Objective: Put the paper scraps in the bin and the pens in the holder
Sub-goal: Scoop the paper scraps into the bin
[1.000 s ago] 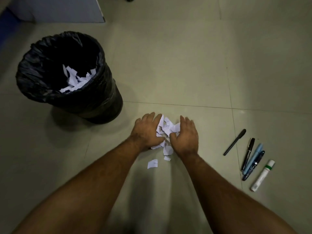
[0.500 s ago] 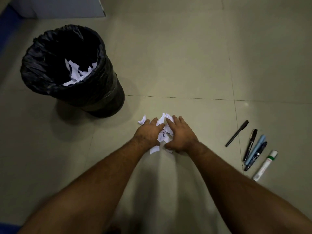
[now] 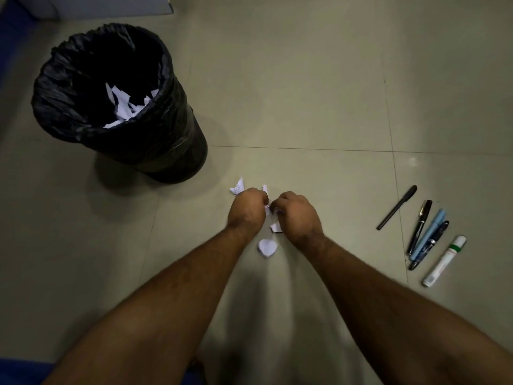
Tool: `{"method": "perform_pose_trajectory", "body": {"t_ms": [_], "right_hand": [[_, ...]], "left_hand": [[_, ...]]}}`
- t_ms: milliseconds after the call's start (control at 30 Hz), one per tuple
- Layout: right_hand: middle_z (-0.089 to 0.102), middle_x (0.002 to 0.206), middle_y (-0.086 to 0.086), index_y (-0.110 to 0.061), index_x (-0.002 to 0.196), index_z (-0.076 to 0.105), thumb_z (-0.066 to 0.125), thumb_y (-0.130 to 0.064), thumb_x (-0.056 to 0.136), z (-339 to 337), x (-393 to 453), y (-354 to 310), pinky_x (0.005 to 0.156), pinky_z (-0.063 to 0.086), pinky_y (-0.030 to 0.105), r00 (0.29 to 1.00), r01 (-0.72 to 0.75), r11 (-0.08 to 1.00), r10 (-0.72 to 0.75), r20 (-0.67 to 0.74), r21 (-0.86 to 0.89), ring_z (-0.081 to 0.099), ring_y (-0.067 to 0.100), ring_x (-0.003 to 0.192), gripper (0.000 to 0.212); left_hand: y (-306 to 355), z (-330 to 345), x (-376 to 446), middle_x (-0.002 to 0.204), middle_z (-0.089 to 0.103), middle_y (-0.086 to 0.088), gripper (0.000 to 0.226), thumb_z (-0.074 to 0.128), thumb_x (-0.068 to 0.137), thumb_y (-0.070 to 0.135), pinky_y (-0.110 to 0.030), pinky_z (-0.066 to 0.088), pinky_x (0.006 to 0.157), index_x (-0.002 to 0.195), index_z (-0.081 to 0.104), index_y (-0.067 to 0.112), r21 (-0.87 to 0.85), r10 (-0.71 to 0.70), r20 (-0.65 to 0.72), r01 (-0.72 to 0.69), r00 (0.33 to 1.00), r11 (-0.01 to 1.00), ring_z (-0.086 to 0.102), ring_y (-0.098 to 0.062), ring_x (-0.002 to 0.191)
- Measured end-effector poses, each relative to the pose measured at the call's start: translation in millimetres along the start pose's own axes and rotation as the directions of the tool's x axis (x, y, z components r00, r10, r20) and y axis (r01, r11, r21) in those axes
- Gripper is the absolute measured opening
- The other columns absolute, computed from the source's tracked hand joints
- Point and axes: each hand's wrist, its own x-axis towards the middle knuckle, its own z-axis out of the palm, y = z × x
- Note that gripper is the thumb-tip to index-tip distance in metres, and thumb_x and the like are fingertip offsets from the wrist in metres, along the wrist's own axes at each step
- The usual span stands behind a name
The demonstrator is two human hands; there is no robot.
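Observation:
On the tiled floor, my left hand and my right hand are curled side by side around a bunch of white paper scraps, most of it hidden under the fingers. Loose scraps lie around them: one beyond my left hand, one between the wrists, one nearer to me. A black-lined bin stands at the upper left with scraps inside. Several pens lie at the right: a thin black pen, a black pen, a light blue pen, a dark pen. No holder is in view.
A white marker with a green band lies beside the pens. A pale box or board sits at the top left edge. Something blue shows at the bottom left corner.
Both hands went from lying flat beside the scrap pile to curling tightly around it, bunching the scraps together. A few scraps were left loose on the floor.

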Motion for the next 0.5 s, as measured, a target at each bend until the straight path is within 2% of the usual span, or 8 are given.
{"method": "perform_pose_trajectory", "body": {"t_ms": [67,100,133,200,267,367,433,500], "right_hand": [[0.066,0.098,0.006,-0.016,0.099,0.075,0.075,-0.017,0.074,2,-1,1,0.072,0.046,0.031,0.998,-0.051,0.996,0.054,-0.036,0.076,0.062,0.030,0.087,0.025],[0.066,0.099,0.009,-0.013,0.099,0.075,0.073,-0.012,0.075,2,-2,-1,0.072,0.045,0.032,0.996,-0.075,0.992,0.081,-0.049,0.106,0.063,0.030,0.088,0.024],[0.066,0.100,0.010,-0.010,0.099,0.074,0.072,-0.010,0.075,1,-2,-1,0.073,0.045,0.032,0.992,-0.105,0.985,0.113,-0.053,0.139,0.063,0.031,0.089,0.024],[0.067,0.101,0.011,-0.009,0.098,0.074,0.068,-0.010,0.081,-2,-2,-4,0.077,0.045,0.033,0.975,-0.191,0.958,0.210,-0.071,0.215,0.063,0.030,0.092,0.019],[0.069,0.101,0.008,-0.011,0.096,0.074,0.064,-0.014,0.087,-4,-1,-7,0.079,0.044,0.030,0.945,-0.277,0.910,0.316,-0.084,0.309,0.063,0.026,0.094,0.014],[0.073,0.094,0.000,-0.018,0.088,0.075,0.064,-0.010,0.083,-12,3,-15,0.078,0.050,0.026,0.879,-0.362,0.792,0.465,-0.103,0.492,0.066,0.020,0.088,0.015],[0.073,0.091,-0.003,-0.018,0.087,0.075,0.057,-0.002,0.079,-23,6,-26,0.080,0.054,0.029,0.847,-0.358,0.711,0.520,-0.109,0.605,0.067,0.019,0.087,0.025],[0.072,0.088,-0.005,-0.018,0.086,0.074,0.057,0.001,0.080,-39,11,-42,0.081,0.053,0.026,0.823,-0.328,0.629,0.557,-0.115,0.705,0.066,0.016,0.086,0.026]], "left_hand": [[7,0,0,0.091,0.063,-0.012,0.054,0.051,0.091,-0.009,-0.032,0.050,0.081,0.141,0.044,0.009,-0.267,-0.113,-0.014,0.105,0.994,0.958,0.056,-0.022,0.081],[7,0,-1,0.090,0.064,-0.016,0.062,0.052,0.090,-0.010,-0.032,0.050,0.078,0.146,0.035,0.009,-0.324,-0.141,-0.033,0.123,0.989,0.938,0.056,-0.023,0.077],[8,-3,-2,0.094,0.067,-0.016,0.058,0.053,0.089,-0.008,-0.028,0.049,0.076,0.143,0.042,0.009,-0.305,-0.150,-0.048,0.129,0.987,0.944,0.058,-0.024,0.076],[7,-13,-4,0.106,0.071,-0.012,0.032,0.053,0.088,-0.003,-0.020,0.047,0.074,0.112,0.069,0.011,-0.219,-0.166,-0.061,0.149,0.984,0.964,0.066,-0.024,0.089],[8,-20,-7,0.117,0.069,-0.012,0.029,0.055,0.084,-0.003,-0.014,0.044,0.067,0.090,0.075,0.017,-0.237,-0.194,-0.108,0.164,0.975,0.957,0.067,-0.019,0.092],[13,-35,-8,0.105,0.073,-0.005,0.032,0.055,0.080,-0.003,-0.018,0.045,0.067,0.080,0.074,0.022,-0.261,-0.219,-0.149,0.175,0.964,0.949,0.064,-0.018,0.082],[19,-52,-8,0.094,0.074,-0.004,0.033,0.055,0.078,-0.005,-0.022,0.051,0.070,0.078,0.075,0.022,-0.279,-0.203,-0.157,0.154,0.966,0.948,0.068,-0.021,0.082],[24,-73,-9,0.089,0.075,-0.006,0.032,0.056,0.076,-0.004,-0.029,0.058,0.074,0.077,0.076,0.020,-0.295,-0.171,-0.197,0.108,0.966,0.949,0.070,-0.025,0.081]]}}
